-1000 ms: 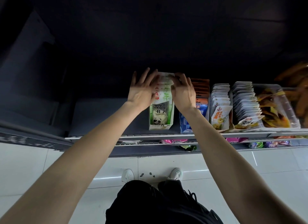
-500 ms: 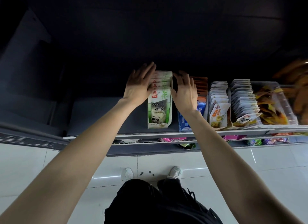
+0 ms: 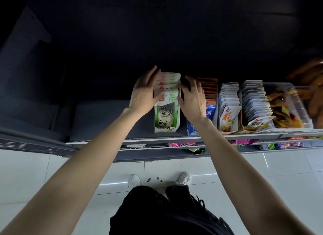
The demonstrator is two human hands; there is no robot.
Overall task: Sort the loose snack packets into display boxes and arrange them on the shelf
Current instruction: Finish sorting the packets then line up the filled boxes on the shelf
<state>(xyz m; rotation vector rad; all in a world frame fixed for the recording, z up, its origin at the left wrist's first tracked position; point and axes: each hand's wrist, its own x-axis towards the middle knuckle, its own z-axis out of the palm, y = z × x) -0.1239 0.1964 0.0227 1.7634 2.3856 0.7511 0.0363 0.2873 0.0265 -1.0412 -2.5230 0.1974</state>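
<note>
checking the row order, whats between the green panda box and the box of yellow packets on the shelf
In the head view, a blue box of orange-topped packets stands between the green panda box and the yellow-packet box, partly behind the right hand.

Your 2 forearms are bare, with no sleeves reaching the wrists. You wear loose black trousers (image 3: 157,212) and 2 white sneakers: the left white sneaker (image 3: 133,180) and the right white sneaker (image 3: 183,178), both laced.
</note>
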